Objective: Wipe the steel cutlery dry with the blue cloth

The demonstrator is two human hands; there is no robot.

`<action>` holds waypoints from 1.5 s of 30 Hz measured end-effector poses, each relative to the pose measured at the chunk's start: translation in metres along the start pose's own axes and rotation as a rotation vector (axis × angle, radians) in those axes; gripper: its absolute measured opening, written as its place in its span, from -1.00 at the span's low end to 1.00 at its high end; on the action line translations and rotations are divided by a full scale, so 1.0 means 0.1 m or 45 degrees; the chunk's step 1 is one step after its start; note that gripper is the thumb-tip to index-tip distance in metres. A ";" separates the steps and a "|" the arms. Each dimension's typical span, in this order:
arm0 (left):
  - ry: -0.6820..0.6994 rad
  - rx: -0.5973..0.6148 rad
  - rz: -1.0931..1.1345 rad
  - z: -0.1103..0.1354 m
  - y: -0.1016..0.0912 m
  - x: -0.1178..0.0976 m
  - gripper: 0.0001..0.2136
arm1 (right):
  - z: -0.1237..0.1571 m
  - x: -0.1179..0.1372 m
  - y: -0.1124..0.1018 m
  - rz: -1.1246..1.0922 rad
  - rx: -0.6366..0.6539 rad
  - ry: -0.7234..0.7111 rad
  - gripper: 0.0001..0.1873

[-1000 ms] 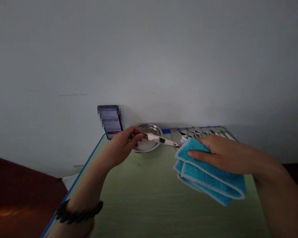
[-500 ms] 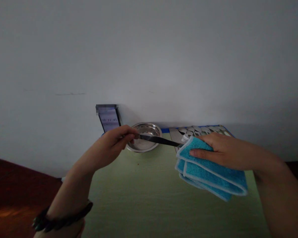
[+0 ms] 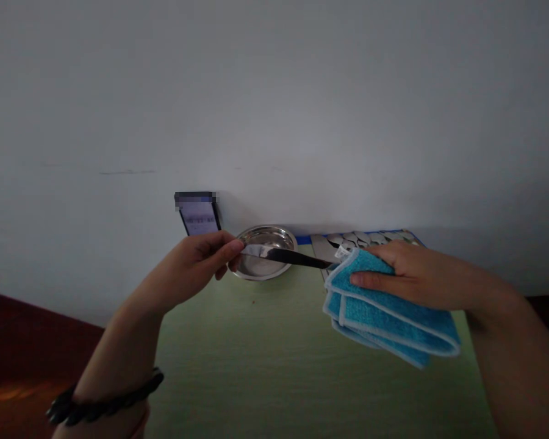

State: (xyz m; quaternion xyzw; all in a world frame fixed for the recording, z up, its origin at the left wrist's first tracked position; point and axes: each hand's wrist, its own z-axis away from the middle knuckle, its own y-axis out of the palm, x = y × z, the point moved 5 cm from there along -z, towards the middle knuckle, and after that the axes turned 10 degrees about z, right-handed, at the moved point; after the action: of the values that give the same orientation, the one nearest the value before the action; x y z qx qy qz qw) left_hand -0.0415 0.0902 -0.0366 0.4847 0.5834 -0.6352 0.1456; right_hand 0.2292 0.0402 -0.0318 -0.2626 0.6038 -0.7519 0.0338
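My left hand (image 3: 196,262) pinches one end of a long metal utensil (image 3: 288,256), probably a knife, held level above the green table. Its other end runs into a folded blue cloth (image 3: 384,314) that my right hand (image 3: 402,274) grips, thumb underneath and fingers over the top. Just behind the utensil sits a shallow steel bowl (image 3: 266,241). A dark bead bracelet circles my left wrist.
A phone (image 3: 197,214) leans against the white wall at the back left. Several spoons (image 3: 370,238) lie in a row on a mat at the back right. The green table (image 3: 265,366) has a blue edge, with dark floor to its left.
My left hand has drawn back to the left, pulling the utensil out through the cloth. The right hand and cloth have stayed almost still.
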 end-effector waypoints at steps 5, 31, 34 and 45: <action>-0.039 0.033 0.002 0.02 0.01 -0.02 -0.74 | 0.01 0.03 -0.02 0.071 -0.018 -0.020 -0.62; -0.155 0.165 -0.083 0.02 0.04 0.03 -0.67 | 0.06 0.14 -0.04 0.255 -0.187 -0.090 -0.62; -0.158 0.179 -0.096 0.03 0.04 0.01 -0.67 | 0.07 0.15 -0.04 0.281 -0.177 -0.107 -0.61; -0.097 0.257 0.006 0.01 0.13 -0.11 -0.72 | -0.01 0.18 0.02 0.330 -0.159 -0.095 -0.53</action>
State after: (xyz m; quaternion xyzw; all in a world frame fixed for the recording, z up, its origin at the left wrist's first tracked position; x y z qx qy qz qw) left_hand -0.0272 0.0816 -0.0360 0.4737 0.5095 -0.7083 0.1195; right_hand 0.2126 0.0336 -0.0273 -0.2119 0.6766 -0.6918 0.1367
